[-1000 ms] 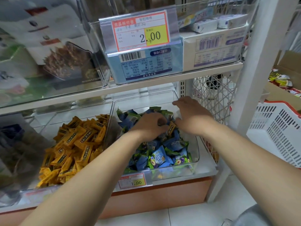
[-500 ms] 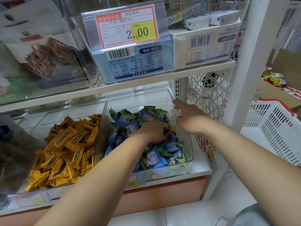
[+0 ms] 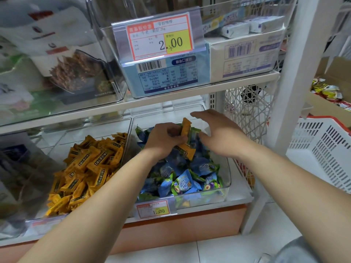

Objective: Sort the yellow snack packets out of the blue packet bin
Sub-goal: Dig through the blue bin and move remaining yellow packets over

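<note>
**Shop shelving: yellow strays lifted from the blue bin**

Low on the white shop shelving, two clear bins sit side by side on the lower shelf [image 3: 241, 188]. Your left hand [image 3: 163, 139] is over the rear of the blue packet bin [image 3: 226, 168], curled round a small clutch of yellow packets [image 3: 185, 126]. I count two, perhaps three, since the fist hides the rest. Your right hand [image 3: 226, 137] hovers just beside it, its fingers [image 3: 205, 114] spread and relaxed, holding nothing.

To do this step well, keep the grip firm but not crushing. Lift the clutch clear of the blue packets [image 3: 182, 183] so none snag and ride along. Then carry it left over the walls between the bins and drop it on the pile in the yellow bin [image 3: 85, 124]. Use your free right hand to rake the blue pile apart and check lower down for more strays.

Half a second ago your left hand was knuckles-down in the pile with hardly any yellow showing. It has since come up, and the packets now stand proud above it. Your right hand was curled then, with one finger pointing towards the back rim, and it has now opened out.
</note>
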{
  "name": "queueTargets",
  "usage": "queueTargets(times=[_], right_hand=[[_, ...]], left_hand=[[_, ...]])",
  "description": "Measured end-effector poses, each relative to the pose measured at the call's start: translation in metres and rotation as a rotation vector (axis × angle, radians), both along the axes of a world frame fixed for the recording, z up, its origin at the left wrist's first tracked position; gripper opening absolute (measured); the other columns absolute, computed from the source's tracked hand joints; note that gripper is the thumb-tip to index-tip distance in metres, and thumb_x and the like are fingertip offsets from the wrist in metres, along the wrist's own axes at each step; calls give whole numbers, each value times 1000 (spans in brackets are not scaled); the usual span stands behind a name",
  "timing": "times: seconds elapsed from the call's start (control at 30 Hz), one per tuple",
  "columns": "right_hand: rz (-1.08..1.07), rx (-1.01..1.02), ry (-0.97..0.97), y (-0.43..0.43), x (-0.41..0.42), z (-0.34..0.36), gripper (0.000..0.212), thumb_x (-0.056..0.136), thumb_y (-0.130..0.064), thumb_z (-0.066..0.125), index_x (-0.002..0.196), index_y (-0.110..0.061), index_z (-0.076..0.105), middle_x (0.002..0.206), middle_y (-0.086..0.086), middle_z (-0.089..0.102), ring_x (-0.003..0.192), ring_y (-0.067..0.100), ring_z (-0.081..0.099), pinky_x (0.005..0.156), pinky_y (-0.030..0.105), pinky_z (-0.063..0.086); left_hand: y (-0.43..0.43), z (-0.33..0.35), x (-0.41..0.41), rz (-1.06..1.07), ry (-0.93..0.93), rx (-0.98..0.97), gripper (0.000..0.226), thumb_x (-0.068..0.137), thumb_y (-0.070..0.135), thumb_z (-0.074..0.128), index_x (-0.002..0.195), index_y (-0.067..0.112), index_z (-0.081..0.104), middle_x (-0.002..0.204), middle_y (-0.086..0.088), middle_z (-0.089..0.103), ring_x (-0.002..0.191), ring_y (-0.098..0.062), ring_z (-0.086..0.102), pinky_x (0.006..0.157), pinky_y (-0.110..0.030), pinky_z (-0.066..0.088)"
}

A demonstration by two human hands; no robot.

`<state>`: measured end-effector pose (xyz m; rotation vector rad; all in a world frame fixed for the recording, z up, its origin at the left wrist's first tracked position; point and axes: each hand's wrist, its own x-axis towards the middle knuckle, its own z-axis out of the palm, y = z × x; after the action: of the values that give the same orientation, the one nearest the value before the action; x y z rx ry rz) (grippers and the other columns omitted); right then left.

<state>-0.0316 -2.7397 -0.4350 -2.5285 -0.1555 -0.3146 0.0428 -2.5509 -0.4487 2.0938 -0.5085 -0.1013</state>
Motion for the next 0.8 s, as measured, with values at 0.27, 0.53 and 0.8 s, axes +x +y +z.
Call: queueTargets(times=[0.27, 0.53, 0.8], right_hand=[[107, 212, 81, 26, 0, -2, 98, 69, -48, 81, 150, -42, 25, 114, -22, 62, 75, -14, 60, 61, 3, 42], [-7, 556, -18, 14, 2, 8, 19, 80, -13, 79, 93, -22, 69, 90, 0, 72, 86, 21, 70, 82, 41, 57], [-137, 797, 3, 18, 5, 8, 16, 101, -22, 55, 108, -12, 65, 106, 11, 69, 98, 30, 68, 83, 50, 59]], left_hand=[[-1, 9, -17, 112, 156, -321, 15, 83, 14, 79, 84, 27, 73, 81, 4, 77, 79, -18, 74, 78, -36, 60], [7, 17, -28, -10, 128, -289, 14, 91, 21, 71, 96, 34, 72, 85, 1, 76, 81, -21, 73, 67, -32, 60], [-15, 10, -32, -89, -5, -389, 27, 89, 16, 73, 93, 43, 75, 85, 14, 76, 77, -3, 70, 72, -21, 56]])
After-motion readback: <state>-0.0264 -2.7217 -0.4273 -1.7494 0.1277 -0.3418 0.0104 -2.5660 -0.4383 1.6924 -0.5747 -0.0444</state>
